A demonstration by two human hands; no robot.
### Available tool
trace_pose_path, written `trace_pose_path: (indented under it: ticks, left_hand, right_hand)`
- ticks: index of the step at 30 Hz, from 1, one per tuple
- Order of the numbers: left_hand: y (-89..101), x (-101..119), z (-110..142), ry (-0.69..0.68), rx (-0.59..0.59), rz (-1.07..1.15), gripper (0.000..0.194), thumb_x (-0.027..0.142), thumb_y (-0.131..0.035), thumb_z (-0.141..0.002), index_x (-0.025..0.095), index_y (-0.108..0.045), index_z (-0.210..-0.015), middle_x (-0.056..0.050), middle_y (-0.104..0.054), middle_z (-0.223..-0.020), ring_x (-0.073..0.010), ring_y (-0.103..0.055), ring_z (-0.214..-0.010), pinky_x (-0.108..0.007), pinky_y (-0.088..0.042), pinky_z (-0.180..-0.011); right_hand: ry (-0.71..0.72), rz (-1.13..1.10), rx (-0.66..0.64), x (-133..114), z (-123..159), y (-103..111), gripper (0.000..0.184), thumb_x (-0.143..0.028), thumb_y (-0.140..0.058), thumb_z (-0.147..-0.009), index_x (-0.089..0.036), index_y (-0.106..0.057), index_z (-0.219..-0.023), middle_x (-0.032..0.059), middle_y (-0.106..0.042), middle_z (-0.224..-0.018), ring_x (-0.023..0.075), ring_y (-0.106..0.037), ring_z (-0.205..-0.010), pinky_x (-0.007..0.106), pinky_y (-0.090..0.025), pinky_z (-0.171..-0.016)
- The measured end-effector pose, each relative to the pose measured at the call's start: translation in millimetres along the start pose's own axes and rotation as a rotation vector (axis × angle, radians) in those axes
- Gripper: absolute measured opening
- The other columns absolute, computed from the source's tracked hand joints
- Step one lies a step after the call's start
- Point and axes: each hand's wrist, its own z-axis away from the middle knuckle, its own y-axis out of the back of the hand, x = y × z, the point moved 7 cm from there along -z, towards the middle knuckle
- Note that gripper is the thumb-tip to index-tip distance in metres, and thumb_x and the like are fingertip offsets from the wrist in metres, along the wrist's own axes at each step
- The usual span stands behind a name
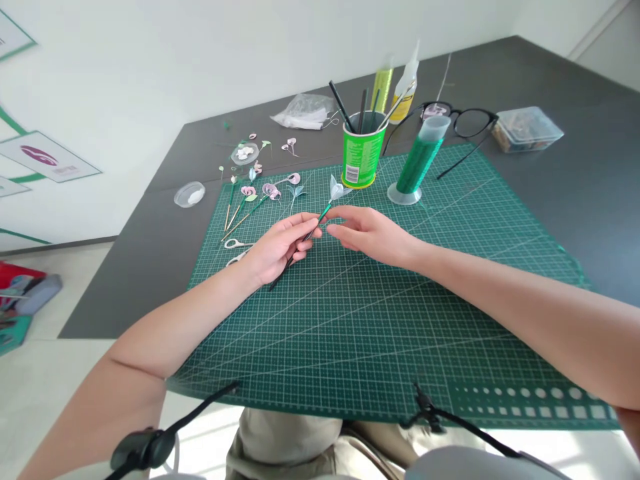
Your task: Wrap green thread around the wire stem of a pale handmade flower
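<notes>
Between the thumb and fingers of my left hand [283, 247] is a thin dark stick, its upper part green. A pale blue artificial flower [338, 189] tops it, tilted away to the upper right. My right hand [373, 235] comes in from the right, its index fingertip at the green part just below the petals. A gap shows between its thumb and index finger; any thread there is too fine to make out. White-handled scissors [235, 244] lie partly hidden behind my left hand. Several small finished flowers on sticks, including a pink one [271, 191], lie beyond.
A green cutting mat [350, 347] covers much of the dark table. Behind my hands stand a green cup [361, 157] of tools, a green thread spool [419, 160] and a glue bottle [404, 90]. Glasses [473, 123], a clear box [527, 129] and small dishes [190, 194] lie around.
</notes>
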Motion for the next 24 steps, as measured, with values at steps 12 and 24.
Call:
trace_pose_path:
  ticks: [12, 24]
  left_hand:
    - [2.2, -1, -3, -0.001, 0.025, -0.132, 0.02, 0.025, -0.08, -0.09, 0.015, -0.063, -0.088, 0.002, -0.064, -0.077, -0.0011, -0.036, -0.047, -0.013, -0.019, -0.037]
    - [-14.1, -11, 6, -0.053, -0.215, -0.59, 0.01, 0.026, -0.066, -0.098, 0.018, -0.061, -0.096, -0.002, -0.075, -0.077, -0.0066, -0.046, -0.05, -0.019, -0.032, -0.044]
  right_hand:
    - [0.42, 0.386, 0.048, -22, 7, 14, 0.027, -0.033, -0.059, -0.101, -0.018, -0.082, -0.099, -0.0046, -0.048, -0.054, 0.0103, -0.035, -0.051, 0.029, -0.029, -0.058]
    - [0.429, 0.014, 0.075, -40, 13, 31, 0.023, -0.035, -0.074, -0.094, -0.019, -0.086, -0.083, 0.0031, -0.073, -0.072, 0.011, -0.05, -0.059, 0.028, -0.036, -0.052]
